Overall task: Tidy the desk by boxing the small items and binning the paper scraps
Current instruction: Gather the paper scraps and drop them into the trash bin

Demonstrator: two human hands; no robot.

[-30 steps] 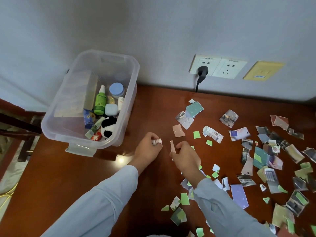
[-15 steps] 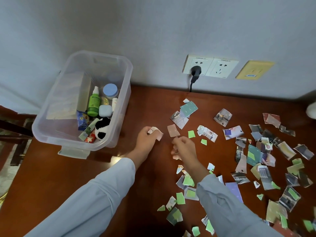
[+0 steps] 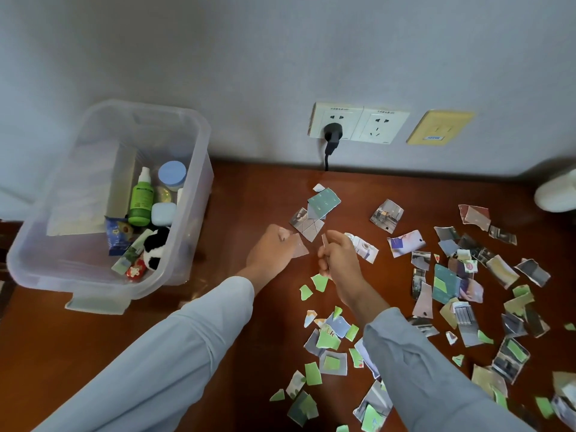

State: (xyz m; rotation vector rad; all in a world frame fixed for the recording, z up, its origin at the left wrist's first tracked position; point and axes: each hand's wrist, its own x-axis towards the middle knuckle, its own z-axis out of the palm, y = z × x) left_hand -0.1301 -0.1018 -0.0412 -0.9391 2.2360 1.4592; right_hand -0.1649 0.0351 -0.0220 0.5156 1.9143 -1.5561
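Note:
Both hands hover over the brown desk (image 3: 93,332) near its middle. My left hand (image 3: 270,251) pinches a pinkish paper scrap (image 3: 300,247) between thumb and fingers. Just right of it, my right hand (image 3: 338,260) has curled fingers that hold a small thin scrap (image 3: 324,240) upright. Several torn paper scraps (image 3: 452,275) in green, grey and photo prints lie scattered over the right half of the desk. The clear plastic box (image 3: 199,169) stands at the left, holding a green bottle (image 3: 141,198), a blue-lidded jar (image 3: 172,175), a panda toy (image 3: 156,247) and other small items.
Wall sockets (image 3: 358,123) with a black plug (image 3: 332,135) sit behind the desk at the wall. A white rounded object (image 3: 558,194) shows at the right edge. The box overhangs the desk's left edge.
Both hands moved forward toward the wall. My left hand, which held a small whitish bit a second ago, now holds a pinkish scrap picked up from the desk. My right hand kept its thin scrap.

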